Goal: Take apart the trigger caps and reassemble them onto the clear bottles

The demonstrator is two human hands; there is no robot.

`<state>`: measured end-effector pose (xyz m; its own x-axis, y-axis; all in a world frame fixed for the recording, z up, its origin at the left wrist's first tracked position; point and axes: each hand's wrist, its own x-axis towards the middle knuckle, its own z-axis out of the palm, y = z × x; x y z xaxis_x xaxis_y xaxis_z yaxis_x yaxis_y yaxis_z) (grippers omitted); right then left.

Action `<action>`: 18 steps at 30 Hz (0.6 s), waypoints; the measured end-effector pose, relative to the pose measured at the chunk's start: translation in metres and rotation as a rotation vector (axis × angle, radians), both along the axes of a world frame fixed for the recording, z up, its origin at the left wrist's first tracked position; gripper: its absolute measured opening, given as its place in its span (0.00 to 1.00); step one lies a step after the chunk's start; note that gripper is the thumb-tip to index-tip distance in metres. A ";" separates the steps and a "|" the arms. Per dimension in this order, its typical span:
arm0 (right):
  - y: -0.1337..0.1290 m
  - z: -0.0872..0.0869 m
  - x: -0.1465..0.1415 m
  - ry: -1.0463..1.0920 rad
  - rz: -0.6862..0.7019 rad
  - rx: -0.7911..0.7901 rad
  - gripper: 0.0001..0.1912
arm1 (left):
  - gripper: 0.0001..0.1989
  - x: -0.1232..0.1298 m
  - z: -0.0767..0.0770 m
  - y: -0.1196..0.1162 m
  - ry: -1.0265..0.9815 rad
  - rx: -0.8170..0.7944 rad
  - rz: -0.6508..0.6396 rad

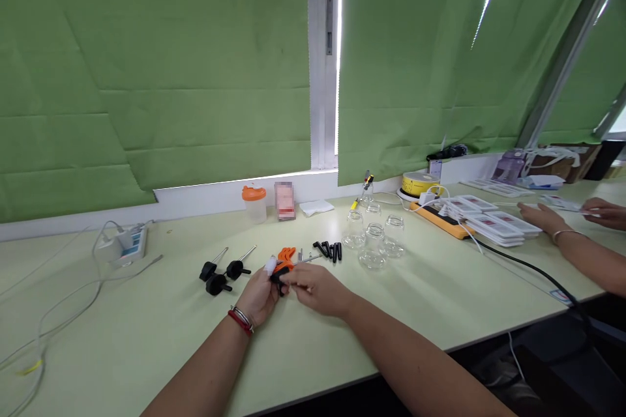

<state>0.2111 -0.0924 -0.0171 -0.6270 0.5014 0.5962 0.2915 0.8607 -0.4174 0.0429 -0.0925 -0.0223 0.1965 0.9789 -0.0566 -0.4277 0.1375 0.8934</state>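
Note:
Both hands meet at the middle of the table. My left hand (pixel 259 296), a white wrap on one fingertip, is closed around a black lid-like part (pixel 280 274) with a thin metal rod (pixel 310 258) that seems to stick out to the right. Fingertips of my right hand (pixel 317 287) pinch the same part from the right; the exact contact is partly hidden. Just behind lie orange plastic pieces (pixel 286 253). Left of the hands rest several similar black parts with metal rods (pixel 237 269). Short black handles (pixel 334 251) and small metal pieces (pixel 300 255) lie beyond my right hand.
Upturned glass jars (pixel 374 247) stand right of centre. An orange-lidded cup (pixel 254 204) and a pink box (pixel 285 201) stand at the back. A power strip (pixel 132 245) with cables lies left, an orange one (pixel 440 220) right. White trays (pixel 493 225) lie near another person's hands (pixel 540 216).

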 end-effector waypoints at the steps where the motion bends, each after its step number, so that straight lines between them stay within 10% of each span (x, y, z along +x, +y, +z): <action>1: 0.003 0.003 0.000 0.125 -0.010 -0.071 0.18 | 0.15 0.001 0.000 -0.001 0.012 0.009 -0.011; 8: 0.027 0.015 -0.024 0.664 -0.031 -0.627 0.15 | 0.16 0.008 0.000 -0.002 0.039 0.028 -0.056; 18: 0.040 0.008 -0.044 0.697 -0.089 -0.639 0.12 | 0.18 0.007 -0.003 -0.001 0.039 0.053 -0.090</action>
<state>0.1669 -0.0521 -0.0089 -0.1773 0.8910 0.4180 -0.1477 0.3958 -0.9064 0.0502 -0.0940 -0.0255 0.2823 0.9592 -0.0149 -0.3804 0.1262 0.9162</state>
